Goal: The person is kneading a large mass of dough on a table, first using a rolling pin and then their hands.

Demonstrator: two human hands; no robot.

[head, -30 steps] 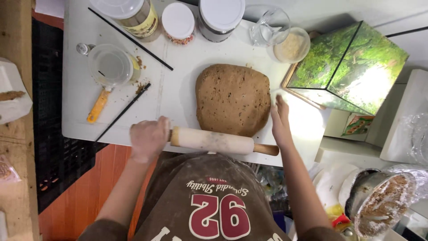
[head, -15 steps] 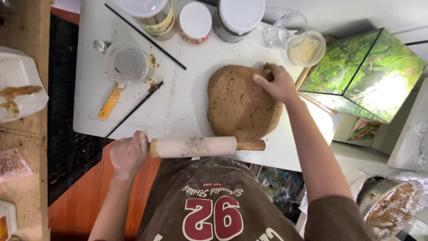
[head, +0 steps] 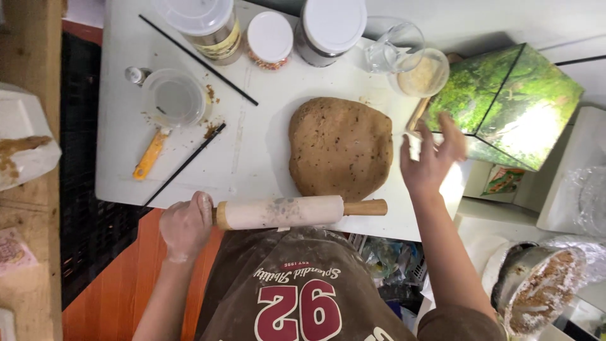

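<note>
Rolling pin (head: 283, 212) at near edge of white table (head: 252, 145) — left hand (head: 186, 225) clamped on its handle.
Right hand (head: 432, 158) open, fingers spread, just right of flattened brown dough (head: 341, 147) — not touching.

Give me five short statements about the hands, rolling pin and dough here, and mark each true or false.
1. The left hand grips the rolling pin by one handle. True.
2. The right hand presses on the dough. False: it is open, in the air beside the dough.
3. The rolling pin lies on top of the dough. False: it lies at the table's near edge.
4. The dough is brown and flattened. True.
5. Both hands hold the pin. False: only the left.
</note>
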